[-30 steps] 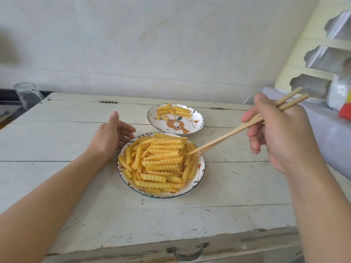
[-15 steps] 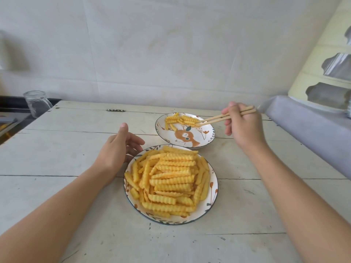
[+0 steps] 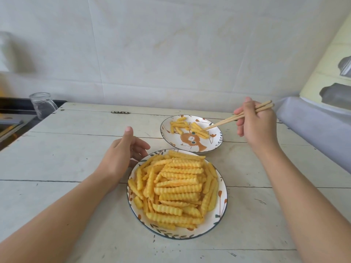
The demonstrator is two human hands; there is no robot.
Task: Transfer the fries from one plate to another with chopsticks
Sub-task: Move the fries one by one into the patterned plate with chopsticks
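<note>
The white plank table (image 3: 76, 168) fills the view, set against a pale wall, and two patterned plates sit on it right of centre. The near plate (image 3: 221, 215) is the larger in view and is piled high with crinkle-cut fries (image 3: 176, 188), laid mostly crosswise in a thick heap. Just behind it and a touch to the right lies the far plate (image 3: 214, 141), with an orange animal figure on its face and only a small cluster of transferred fries (image 3: 188, 127) gathered on its far left part. The left hand (image 3: 121, 156) rests on the table just beside the near plate's left rim, thumb up, fingers loosely curled and apart, gripping nothing. The right hand (image 3: 256, 126) hovers at the right of the far plate, fingers curled round and pinching the chopsticks (image 3: 233, 118), which slant down and left. Their tips are close together down among the small cluster of fries; whether one is pinched between them cannot be told. Off at the table's far left corner stands a clear glass jar (image 3: 42, 107).
</note>
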